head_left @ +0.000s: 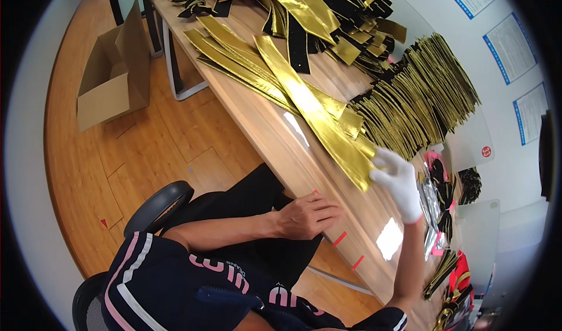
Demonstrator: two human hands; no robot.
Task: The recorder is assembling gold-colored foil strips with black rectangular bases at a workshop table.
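Observation:
My right hand (399,183), in a white glove, is at the near end of a long shiny gold strip (328,133). Its thumb and fingers are bent onto the strip's right edge and look closed on it, though slightly blurred. This strip lies slantwise across other gold strips (234,60) on the wooden table (269,133). My bare left hand (307,215) rests at the table's front edge. Its fingers are loosely curled together, and nothing shows in them.
A dense row of gold-edged black strips (418,99) lines the table's back. Beyond lies a heap of black and gold strips (333,14). Silver and black bundles (439,196) are at the right. Red marks (340,239) line the front edge. An open cardboard box (114,76) stands on the floor.

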